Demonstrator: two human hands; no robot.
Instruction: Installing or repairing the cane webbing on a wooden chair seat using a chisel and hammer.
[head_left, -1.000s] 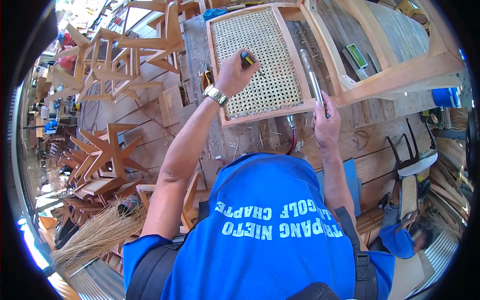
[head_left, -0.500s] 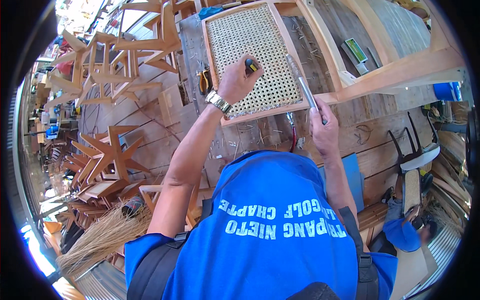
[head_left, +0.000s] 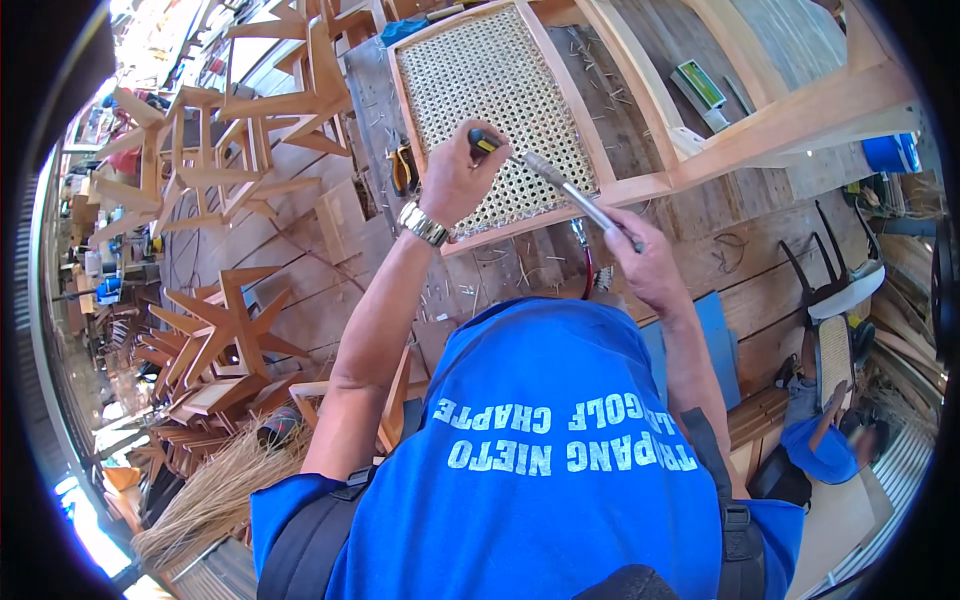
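Note:
In my left hand [head_left: 460, 180], the fingers close round a screwdriver [head_left: 484, 141] with a black and yellow handle, held over a woven cane panel [head_left: 480, 75]. A light wooden frame [head_left: 563, 85] borders the panel. My right hand [head_left: 645, 258] grips a hammer [head_left: 583, 203] by its silver shaft. The hammer's worn, greyish end is close to the screwdriver; whether they touch I cannot tell. The screwdriver's tip is hard to make out. Yellow and black pliers [head_left: 403, 171] lie by the panel's left edge.
A green and white box [head_left: 703, 88] lies between the chair frame's rails. Wood offcuts litter the workbench [head_left: 620, 115]. Wooden chair frames [head_left: 225, 325] are stacked at left, above a bundle of cane strands [head_left: 220, 480]. Another person [head_left: 820, 450] sits at lower right with a caned piece.
My right hand has swung the hammer's far end leftward and down, close to the screwdriver. My left hand has shifted slightly left and down, still holding the screwdriver.

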